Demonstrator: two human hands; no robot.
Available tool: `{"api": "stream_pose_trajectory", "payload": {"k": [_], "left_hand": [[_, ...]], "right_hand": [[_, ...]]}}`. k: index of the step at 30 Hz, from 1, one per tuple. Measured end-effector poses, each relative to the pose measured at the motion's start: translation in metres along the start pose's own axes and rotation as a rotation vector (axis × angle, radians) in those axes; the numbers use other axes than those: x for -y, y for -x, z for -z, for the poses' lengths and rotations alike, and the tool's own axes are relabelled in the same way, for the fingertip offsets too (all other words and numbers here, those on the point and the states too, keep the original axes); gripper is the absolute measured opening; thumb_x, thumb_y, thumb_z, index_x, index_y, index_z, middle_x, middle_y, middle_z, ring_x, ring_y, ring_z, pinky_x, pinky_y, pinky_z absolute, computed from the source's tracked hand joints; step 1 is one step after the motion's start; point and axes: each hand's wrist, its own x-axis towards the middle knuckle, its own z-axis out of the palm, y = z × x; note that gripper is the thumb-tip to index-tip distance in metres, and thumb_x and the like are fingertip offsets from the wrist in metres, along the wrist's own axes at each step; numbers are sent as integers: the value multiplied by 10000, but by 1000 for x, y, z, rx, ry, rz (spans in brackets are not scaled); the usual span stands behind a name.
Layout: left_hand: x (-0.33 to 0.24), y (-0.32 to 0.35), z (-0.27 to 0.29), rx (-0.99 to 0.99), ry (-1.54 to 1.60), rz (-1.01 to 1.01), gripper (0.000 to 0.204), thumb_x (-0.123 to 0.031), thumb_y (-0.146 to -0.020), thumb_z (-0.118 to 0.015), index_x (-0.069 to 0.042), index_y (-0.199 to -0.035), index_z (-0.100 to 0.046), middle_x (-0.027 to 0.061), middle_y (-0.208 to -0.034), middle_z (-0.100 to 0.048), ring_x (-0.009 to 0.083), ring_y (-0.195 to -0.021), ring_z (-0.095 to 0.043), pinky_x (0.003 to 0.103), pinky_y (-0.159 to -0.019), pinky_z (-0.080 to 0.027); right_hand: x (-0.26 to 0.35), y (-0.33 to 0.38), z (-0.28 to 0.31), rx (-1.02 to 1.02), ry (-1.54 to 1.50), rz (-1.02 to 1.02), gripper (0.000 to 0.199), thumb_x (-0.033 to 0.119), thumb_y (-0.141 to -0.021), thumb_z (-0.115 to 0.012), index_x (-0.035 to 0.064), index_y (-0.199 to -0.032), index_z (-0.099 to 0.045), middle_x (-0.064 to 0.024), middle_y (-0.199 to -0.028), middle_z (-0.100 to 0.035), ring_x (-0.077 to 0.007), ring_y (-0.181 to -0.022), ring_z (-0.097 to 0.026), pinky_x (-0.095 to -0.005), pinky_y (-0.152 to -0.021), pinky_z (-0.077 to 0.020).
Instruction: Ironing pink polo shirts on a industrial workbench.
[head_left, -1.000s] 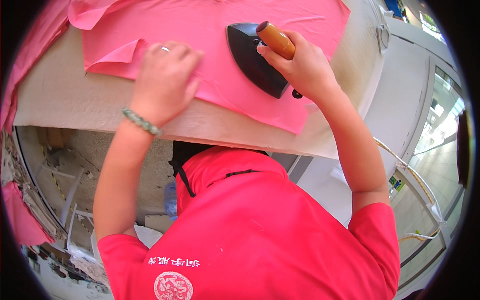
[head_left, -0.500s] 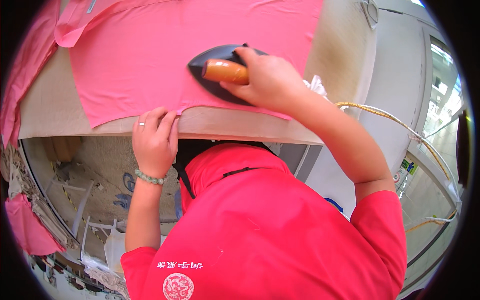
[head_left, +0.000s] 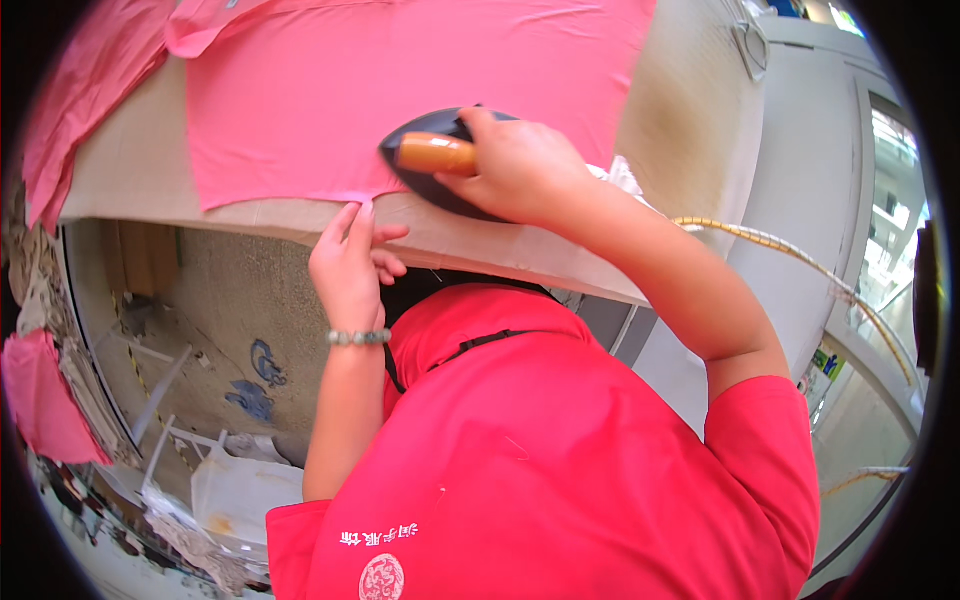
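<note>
"Where's the iron [head_left: 441,196] from the right hand [head_left: 525,165]?"

"At nine o'clock, right under the palm. That hand is wrapped around the amber handle [head_left: 434,154], and the dark body's pointed end looks toward ten."

"And from the left hand [head_left: 350,268]?"

"Between one and two o'clock, near but apart from the fingers."

"What's the left doing?"

"Pinching. Two fingertips hold the near edge of the pink cloth [head_left: 400,65], and the others are half curled at about two o'clock from the palm. A beaded bracelet [head_left: 359,338] circles that wrist."

"So how does the cloth lie?"

"Spread on the tan padded table [head_left: 690,150], stretching away at twelve o'clock from the left hand and at eleven from the right."

"Is the iron flat on it?"

"It's over the near margin; I can't tell how firmly the sole presses."

"Anything else about?"

"Another pink cloth [head_left: 105,105] drapes over the table at ten o'clock from the left hand. A yellow-and-white cord [head_left: 770,240] runs between three and four from the right."
</note>
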Motion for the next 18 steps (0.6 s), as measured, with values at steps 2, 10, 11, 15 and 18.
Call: {"api": "stream_pose_trajectory", "payload": {"k": [2,10,11,15,18], "left_hand": [[-6,-19,3,4,-4,62,454,-322,-1025,-686,59,-1266,-627,154,-833,-764,104,-454,-589,213,-408,-375],[7,-38,-2,-64,-194,-40,336,-304,-999,-719,-9,-847,-670,86,-651,-700,119,-435,-594,276,-434,-426],[10,-38,-2,-65,-212,-94,329,-291,-1003,-712,-8,-844,-658,84,-644,-697,125,-435,-597,277,-440,-433],[14,-35,-7,-97,-251,-136,311,-258,-1011,-689,-5,-838,-634,80,-623,-688,135,-439,-610,281,-450,-449],[19,-37,-10,-122,-281,-179,291,-235,-1016,-674,-6,-843,-624,79,-614,-684,139,-445,-621,290,-449,-457]], "right_hand": [[-12,-4,2,-64,12,-22,673,506,-880,-752,17,-1321,-613,-248,-988,-747,-443,-942,-726,-515,-840,-572],[-8,-5,-1,-50,46,152,525,405,-903,-727,-2,-1226,-654,-245,-937,-736,-434,-893,-719,-510,-793,-559],[-2,-7,-3,-48,48,150,525,405,-903,-727,-2,-1226,-654,-245,-937,-736,-434,-893,-719,-510,-793,-559],[13,-10,-4,44,196,194,309,286,-919,-694,22,-1073,-649,-229,-892,-733,-422,-868,-719,-522,-766,-564],[11,-7,-2,130,283,201,241,203,-908,-671,24,-1067,-647,-217,-876,-734,-416,-854,-722,-516,-746,-568]]}}
